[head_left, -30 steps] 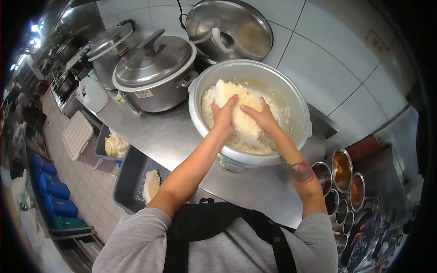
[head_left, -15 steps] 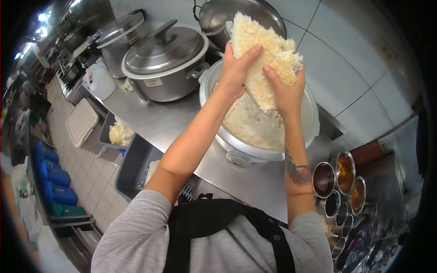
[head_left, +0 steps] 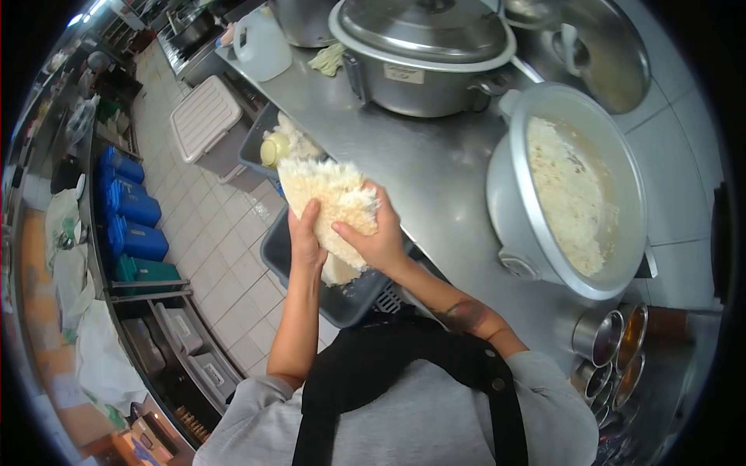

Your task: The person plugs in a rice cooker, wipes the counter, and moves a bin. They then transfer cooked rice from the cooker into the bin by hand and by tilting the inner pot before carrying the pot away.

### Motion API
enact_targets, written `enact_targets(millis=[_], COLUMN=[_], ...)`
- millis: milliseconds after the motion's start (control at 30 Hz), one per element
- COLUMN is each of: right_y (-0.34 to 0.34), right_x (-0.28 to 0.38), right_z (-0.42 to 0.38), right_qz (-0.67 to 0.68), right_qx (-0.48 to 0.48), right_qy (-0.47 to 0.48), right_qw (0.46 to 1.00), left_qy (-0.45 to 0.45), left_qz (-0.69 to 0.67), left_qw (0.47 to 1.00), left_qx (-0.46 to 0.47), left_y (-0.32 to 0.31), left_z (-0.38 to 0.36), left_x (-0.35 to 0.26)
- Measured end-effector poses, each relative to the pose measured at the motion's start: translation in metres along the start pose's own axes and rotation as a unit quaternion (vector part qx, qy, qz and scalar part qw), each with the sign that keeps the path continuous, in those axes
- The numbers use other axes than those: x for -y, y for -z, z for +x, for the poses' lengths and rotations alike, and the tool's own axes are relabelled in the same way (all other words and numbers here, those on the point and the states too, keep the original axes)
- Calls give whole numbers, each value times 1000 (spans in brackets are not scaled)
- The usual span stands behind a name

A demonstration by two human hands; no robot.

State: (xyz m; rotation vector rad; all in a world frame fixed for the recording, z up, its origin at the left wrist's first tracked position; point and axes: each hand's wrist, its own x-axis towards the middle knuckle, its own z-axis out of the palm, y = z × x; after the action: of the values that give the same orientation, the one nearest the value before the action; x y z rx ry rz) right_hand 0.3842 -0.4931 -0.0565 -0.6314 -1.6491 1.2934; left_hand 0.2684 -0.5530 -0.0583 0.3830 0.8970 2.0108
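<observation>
A thick slab of cooked rice, pale with a yellowish crust, is held between my two hands. My left hand grips its lower left side, thumb on top. My right hand grips its right side, thumb across the face. Beneath the slab is a dark grey bin on the left of the counter, with another pale piece partly visible in it. On the counter to the right stands a rice cooker with its lid off, rice inside.
A lidded cooker and a plastic jug stand on the steel counter. Another grey bin holds rice and a yellowish container. Metal pots are at the lower right, blue bins across the tiled floor.
My hands have carried the rice slab leftward, from above the open cooker to above the dark grey bin. The view has turned left.
</observation>
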Motion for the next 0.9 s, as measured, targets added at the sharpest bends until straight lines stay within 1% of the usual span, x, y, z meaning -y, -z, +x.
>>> enact_targets(millis=[33, 100, 133, 167, 200, 233, 267, 300, 333, 367, 400, 433, 500, 533, 567, 600, 633, 667, 700, 733, 767, 800, 833, 867, 900], right_y=[-14, -41, -50, -55, -57, -56, -52, -45, -38, -31, -26, -20, -13, -19, -24, -28, -30, -32, -32, -32, -32, -35, -35, -29, -28], right_x=[-22, -68, -94, -121, -138, -145, -151, -157, -171, -185, -197, -203, -210, -203, -198, -195, -192, -185, -179, -173, -169, -181, -196, -193, -202], right_z=[-9, -29, -40, -50, -52, -50, -48, -47, -50, -54, -60, -64, -72, -73, -73, -73, -73, -73, -73, -71, -70, -72, -72, -72, -72], right_qz=[5, -64, -60, -124, -189, -195, -219, -244, -253, -286, -316, -319, -264, -239, -236, -271, -307, -303, -304, -325, -347, -333, -365, -324, -310], right_qx=[4, 34, 38, 43, 46, 43, 46, 45, 35, 24, 16, 14, 104, 109, 106, 164, 219, 207, 200, 198, 190, 157, 180, 182, 222], right_qy=[-6, -91, -96, -126, -154, -155, -225, -294, -298, -277, -256, -261, -255, -296, -296, -283, -269, -251, -250, -246, -245, -249, -171, -129, -141], right_qw=[1000, 993, 993, 983, 969, 968, 948, 923, 920, 917, 913, 911, 925, 918, 919, 905, 886, 895, 898, 891, 885, 896, 897, 919, 914], left_qy=[25, 105, 148, 191, 216, 243, 262, 272, 303, 333, 333, 339, 381, 419, 419, 386, 330, 256, 168, 73, 75, 74, 122, 168, 159], left_qz=[-5, -18, -53, -89, -80, -71, -76, -80, -61, -41, 32, 30, -24, -27, -23, 208, 427, 468, 582, 682, 721, 757, 783, 768, 822], left_qw=[999, 986, 976, 963, 956, 948, 945, 944, 939, 933, 933, 930, 920, 907, 907, 899, 840, 846, 796, 728, 689, 650, 609, 617, 547], left_qx=[-35, -126, -150, -170, -184, -194, -178, -171, -151, -132, -136, -135, -83, -39, -39, 11, 61, -5, -11, -14, -18, -13, -27, -18, -11], left_y=[34, 105, 121, 132, 143, 154, 166, 163, 155, 145, 130, 140, 166, 147, 150, 164, 172, 176, 164, 156, 159, 162, 167, 172, 171], left_z=[2, 8, 7, 6, 7, 11, 18, 26, 36, 43, 48, 60, 84, 89, 93, 100, 104, 97, 85, 72, 62, 54, 46, 37, 28], left_x=[11, 45, 55, 66, 77, 91, 105, 109, 108, 109, 104, 117, 139, 130, 140, 160, 176, 182, 169, 154, 148, 142, 137, 127, 119])
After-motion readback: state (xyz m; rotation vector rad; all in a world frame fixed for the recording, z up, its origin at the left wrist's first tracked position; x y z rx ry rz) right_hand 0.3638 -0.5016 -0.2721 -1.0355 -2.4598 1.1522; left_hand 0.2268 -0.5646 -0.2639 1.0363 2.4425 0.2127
